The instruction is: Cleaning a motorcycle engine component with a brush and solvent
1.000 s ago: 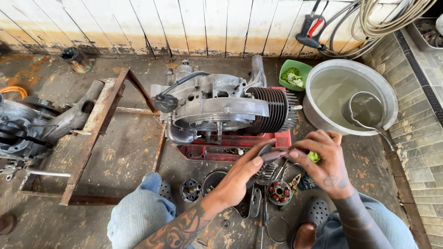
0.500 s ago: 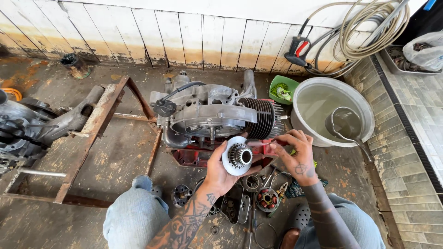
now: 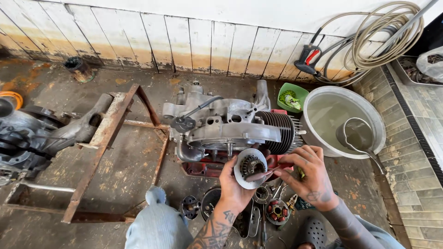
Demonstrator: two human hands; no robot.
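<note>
The left hand (image 3: 233,182) gripped a round metal part (image 3: 249,168) face-up before the engine (image 3: 226,127), so the right hand (image 3: 310,177), fingers pinching a thin tool (image 3: 265,174), could reach inside.

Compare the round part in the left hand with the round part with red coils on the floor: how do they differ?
The held part is a pale metal disc with a dark toothed centre; the floor part is darker, with red coils around its middle. The held part is up in the left hand, tilted toward the camera, while the floor part lies flat among other pieces. The right hand puts a thin tool into the held part; nothing touches the floor part. Both are round.
</note>
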